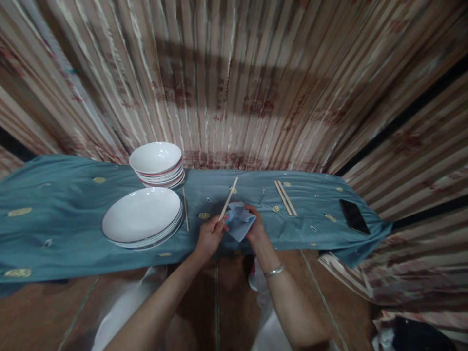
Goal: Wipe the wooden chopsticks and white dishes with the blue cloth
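Between the fingers of my left hand [211, 237] is a pale wooden chopstick [228, 197], tilted up and away to the right. My right hand [257, 223] grips a crumpled light blue cloth [239, 224] just beside it; some of its fingers are hidden behind the cloth. Left of my hands a single chopstick [185, 209] lies by the plates. A pair of chopsticks [285, 198] rests side by side on the table to the right.
A stack of white bowls [157, 158] stands at the back left, behind a stack of large white plates [144, 214]. A black phone [354, 216] lies at the right end of the blue-green tablecloth [73, 195]. Striped curtains [234, 87] hang behind the table.
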`<state>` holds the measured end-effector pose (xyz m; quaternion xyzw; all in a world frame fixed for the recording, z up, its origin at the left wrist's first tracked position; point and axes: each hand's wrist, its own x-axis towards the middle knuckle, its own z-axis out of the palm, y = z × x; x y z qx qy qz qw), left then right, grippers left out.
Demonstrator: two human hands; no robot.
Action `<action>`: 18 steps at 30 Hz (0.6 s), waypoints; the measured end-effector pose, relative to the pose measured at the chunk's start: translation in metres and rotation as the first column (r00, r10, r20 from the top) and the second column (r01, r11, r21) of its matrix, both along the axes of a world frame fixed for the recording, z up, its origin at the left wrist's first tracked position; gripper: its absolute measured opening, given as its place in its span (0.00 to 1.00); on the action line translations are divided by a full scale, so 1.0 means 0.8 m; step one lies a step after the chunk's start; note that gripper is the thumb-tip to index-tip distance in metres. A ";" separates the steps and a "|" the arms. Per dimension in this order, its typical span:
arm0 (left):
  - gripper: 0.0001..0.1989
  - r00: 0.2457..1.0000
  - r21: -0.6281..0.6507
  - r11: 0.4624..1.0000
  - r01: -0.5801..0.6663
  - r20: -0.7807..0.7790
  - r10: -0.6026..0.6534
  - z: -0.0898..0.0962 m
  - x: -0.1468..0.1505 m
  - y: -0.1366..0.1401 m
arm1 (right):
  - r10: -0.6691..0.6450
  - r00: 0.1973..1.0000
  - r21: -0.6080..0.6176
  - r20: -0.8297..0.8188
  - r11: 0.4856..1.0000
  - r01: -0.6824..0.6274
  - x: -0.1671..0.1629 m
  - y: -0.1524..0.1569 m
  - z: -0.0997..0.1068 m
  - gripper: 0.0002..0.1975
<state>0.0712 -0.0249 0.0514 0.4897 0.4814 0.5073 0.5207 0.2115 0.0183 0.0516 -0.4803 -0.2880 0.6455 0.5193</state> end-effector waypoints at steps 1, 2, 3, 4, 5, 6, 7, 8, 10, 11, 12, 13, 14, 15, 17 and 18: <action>0.14 0.999 0.029 0.999 0.019 -0.039 -0.017 0.002 0.001 -0.002 | -0.001 1.000 0.005 0.019 1.000 0.001 0.001 0.000 0.001 0.15; 0.12 0.996 0.059 0.998 0.035 -0.078 -0.030 0.004 0.001 -0.003 | -0.002 0.999 0.015 0.036 1.000 0.001 0.002 0.000 0.001 0.16; 0.11 0.992 0.088 0.995 0.050 -0.117 -0.040 0.005 0.001 -0.004 | -0.002 0.999 0.028 0.053 1.000 0.000 0.003 0.000 0.002 0.16; 0.10 0.987 0.109 0.992 0.064 -0.151 -0.047 0.005 0.002 -0.005 | -0.003 0.998 0.046 0.065 0.999 0.000 0.003 0.000 0.003 0.17; 0.10 0.982 0.120 0.990 0.079 -0.180 -0.056 0.004 0.002 -0.005 | -0.007 0.998 0.067 0.069 0.998 0.002 0.002 0.000 0.004 0.18; 0.12 0.977 0.118 0.989 0.089 -0.201 -0.064 0.002 0.004 -0.005 | -0.011 0.998 0.088 0.065 0.996 0.005 0.001 -0.001 0.005 0.19; 0.14 0.973 0.106 0.989 0.100 -0.216 -0.075 -0.001 0.006 -0.005 | -0.017 0.998 0.105 0.059 0.994 0.011 -0.001 -0.002 0.007 0.19; 0.16 0.970 0.088 0.990 0.111 -0.225 -0.089 -0.006 0.008 -0.004 | -0.024 0.998 0.114 0.053 0.993 0.018 -0.003 -0.003 0.009 0.20; 0.18 0.968 0.046 0.991 0.128 -0.223 -0.114 -0.016 0.012 -0.003 | -0.037 0.998 0.110 0.049 0.993 0.032 -0.008 -0.006 0.014 0.20; 0.19 0.970 0.027 0.991 0.132 -0.209 -0.124 -0.020 0.014 -0.002 | -0.041 0.998 0.100 0.047 0.994 0.036 -0.009 -0.008 0.017 0.20; 0.19 0.973 0.009 0.991 0.136 -0.188 -0.132 -0.023 0.016 -0.002 | -0.038 0.998 0.091 0.044 0.995 0.034 -0.010 -0.010 0.020 0.20; 0.19 0.978 -0.011 0.990 0.139 -0.158 -0.139 -0.025 0.017 -0.001 | -0.029 0.999 0.086 0.040 0.996 0.025 -0.010 -0.012 0.024 0.21; 0.20 0.982 -0.034 0.989 0.141 -0.119 -0.145 -0.026 0.019 0.000 | -0.012 0.999 0.083 0.039 0.996 0.009 -0.010 -0.014 0.027 0.22; 0.20 0.986 -0.059 0.988 0.146 -0.073 -0.150 -0.026 0.020 0.001 | 0.010 0.999 0.082 0.042 0.997 -0.013 -0.009 -0.015 0.029 0.23; 0.20 0.987 -0.113 0.981 0.158 0.014 -0.157 -0.024 0.022 0.002 | 0.058 0.997 0.073 0.057 0.995 -0.062 -0.006 -0.018 0.032 0.24; 0.20 0.987 -0.136 0.978 0.161 0.046 -0.156 -0.024 0.022 0.003 | 0.084 0.994 0.067 0.064 0.994 -0.088 -0.005 -0.018 0.032 0.24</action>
